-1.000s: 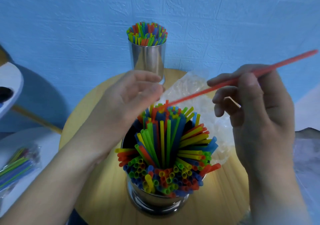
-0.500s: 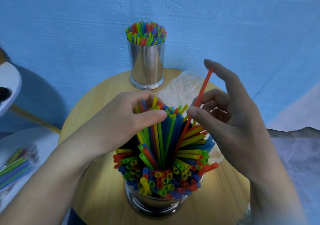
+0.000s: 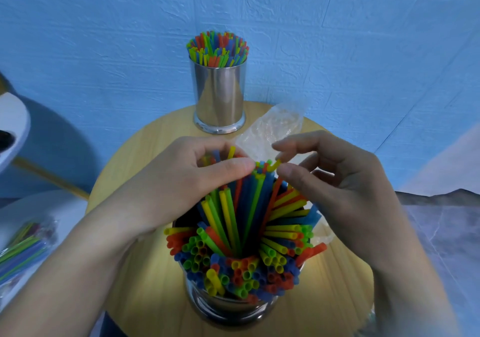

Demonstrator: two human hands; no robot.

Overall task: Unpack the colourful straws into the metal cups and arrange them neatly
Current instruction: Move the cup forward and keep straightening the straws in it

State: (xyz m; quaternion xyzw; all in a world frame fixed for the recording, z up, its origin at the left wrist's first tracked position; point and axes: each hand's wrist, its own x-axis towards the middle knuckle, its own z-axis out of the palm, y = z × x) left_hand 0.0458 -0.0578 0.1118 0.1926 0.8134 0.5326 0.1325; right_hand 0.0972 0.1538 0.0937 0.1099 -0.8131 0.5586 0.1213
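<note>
The left grip is curling round the tops of the straws standing in the near cup at the near edge of the bench. The far cup is sitting full at the far edge. The right grip is pinching the tip of one yellow straw, near the clear wrapper.

Our left hand grips the far straws in the near cup; just right of that grip, our right hand pinches a yellow straw. Beyond the grip stands a full cup.
</note>
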